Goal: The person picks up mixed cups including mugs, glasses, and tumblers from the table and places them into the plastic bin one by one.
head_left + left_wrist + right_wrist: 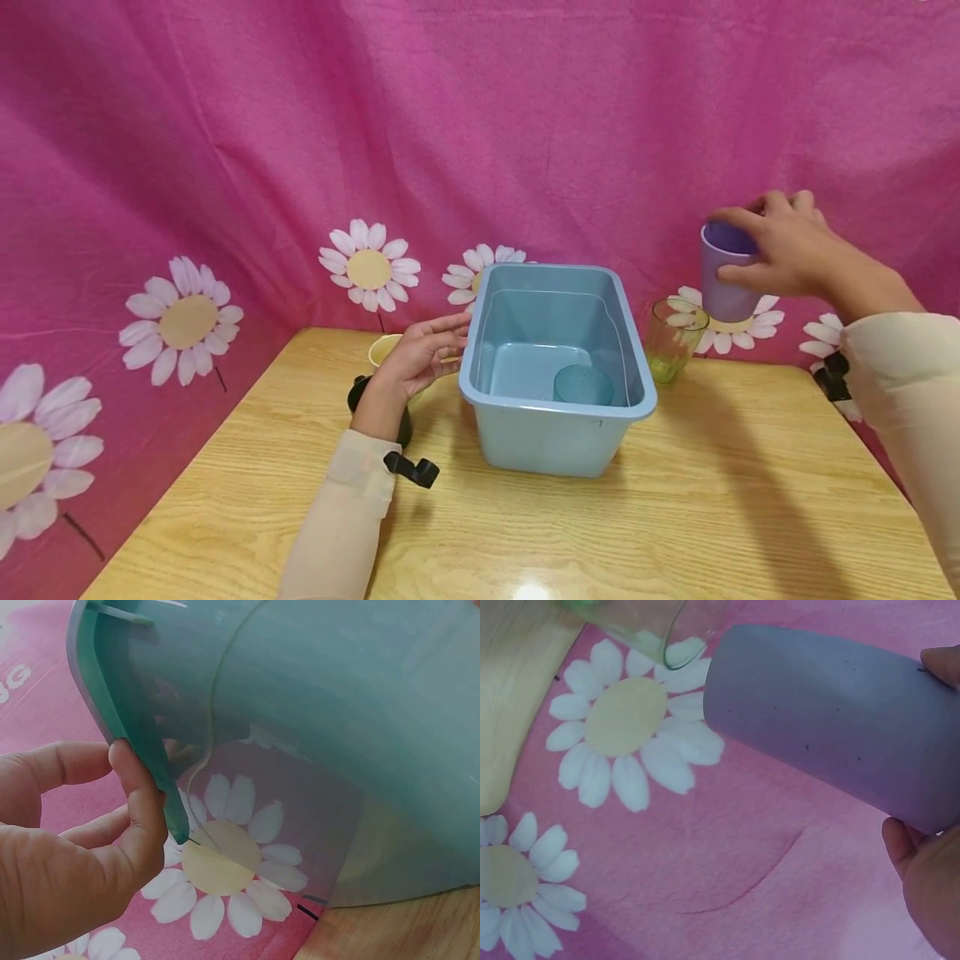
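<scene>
between the two hands, on the counter (525, 533), sits a blue tub (558, 407) with a round teal thing (583, 386) inside it. off to the right, the right hand (787, 250) holds a purple cup (723, 302) up off the counter, gripping it by the mouth end, thumb on the near side and fingers across from it. below that hand, toward the tub, stands a clear glass (663, 352), near the cup. the left hand (422, 354) rests against the tub's rim, fingers loose and mostly straight, touching rather than clutching. behind that hand peeks a yellow cup (382, 350), and by its wrist a black cup (406, 429), half hidden.

the purple cup looks like plastic to me: light, stiff, hard to break, but smooth enough to slip if pinched too lightly. the hold at its mouth seems sound, though a grip round the middle would steady it more. the glass below the right hand is likely the fragile one, best taken round its sides. the tub should be light and give a little; its turned-out rim is the natural handhold.
</scene>
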{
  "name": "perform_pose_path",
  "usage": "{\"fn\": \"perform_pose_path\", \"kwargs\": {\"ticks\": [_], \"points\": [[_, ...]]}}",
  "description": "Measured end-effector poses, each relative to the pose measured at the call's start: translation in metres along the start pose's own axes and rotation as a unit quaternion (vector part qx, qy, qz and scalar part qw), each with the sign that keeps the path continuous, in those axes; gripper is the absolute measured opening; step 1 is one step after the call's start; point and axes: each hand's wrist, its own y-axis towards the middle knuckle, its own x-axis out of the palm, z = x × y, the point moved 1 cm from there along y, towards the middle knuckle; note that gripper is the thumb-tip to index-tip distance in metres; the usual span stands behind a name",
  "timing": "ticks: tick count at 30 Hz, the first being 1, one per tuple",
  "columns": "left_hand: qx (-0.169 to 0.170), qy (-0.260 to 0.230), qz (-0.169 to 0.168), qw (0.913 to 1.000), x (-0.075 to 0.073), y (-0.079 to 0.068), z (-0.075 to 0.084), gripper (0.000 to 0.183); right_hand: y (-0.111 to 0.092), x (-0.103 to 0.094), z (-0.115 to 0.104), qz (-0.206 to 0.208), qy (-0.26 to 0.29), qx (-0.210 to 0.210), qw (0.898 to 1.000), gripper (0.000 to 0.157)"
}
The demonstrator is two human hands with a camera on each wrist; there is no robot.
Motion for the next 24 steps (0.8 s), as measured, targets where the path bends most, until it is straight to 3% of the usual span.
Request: {"fn": "perform_pose_path", "kwargs": {"ticks": [14, 24], "points": [[0.0, 0.002, 0.001, 1.0, 0.001, -0.002, 0.002, 0.049, 0.018, -0.005, -0.025, 0.037, 0.002, -0.05, 0.998, 0.068], [0.001, 0.004, 0.001, 1.0, 0.001, -0.001, 0.001, 0.049, 0.021, -0.007, -0.042, 0.031, 0.026, -0.041, 0.998, 0.068]]}}
